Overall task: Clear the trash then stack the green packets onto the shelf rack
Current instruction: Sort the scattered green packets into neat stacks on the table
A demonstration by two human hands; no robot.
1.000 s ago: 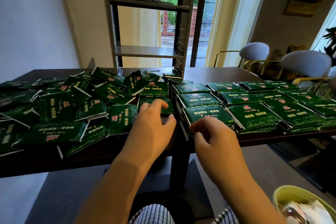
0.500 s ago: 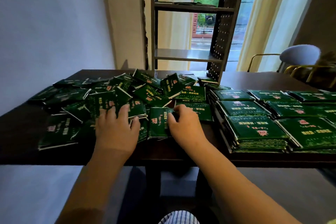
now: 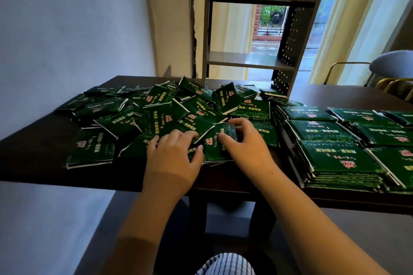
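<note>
A loose heap of green packets [image 3: 156, 116] covers the left half of the dark table [image 3: 35, 154]. Neat stacks of green packets [image 3: 335, 158] stand in rows on the right half. My left hand [image 3: 174, 158] lies flat on packets at the heap's near edge, fingers spread. My right hand [image 3: 245, 145] curls round one green packet [image 3: 212, 147] beside it, thumb on top and fingers over its far edge. The grey shelf rack [image 3: 250, 60] stands at the back of the table, its middle shelf bare, something dark lying on the upper shelf.
A white wall runs along the left. Curtains and a window are behind the rack. A chair with a gold frame [image 3: 388, 73] stands at the far right. Table legs are below my arms.
My view has swung left, away from the stacks. Both hands moved from the near stack into the loose heap; the left flattened on packets and the right took hold of one.
</note>
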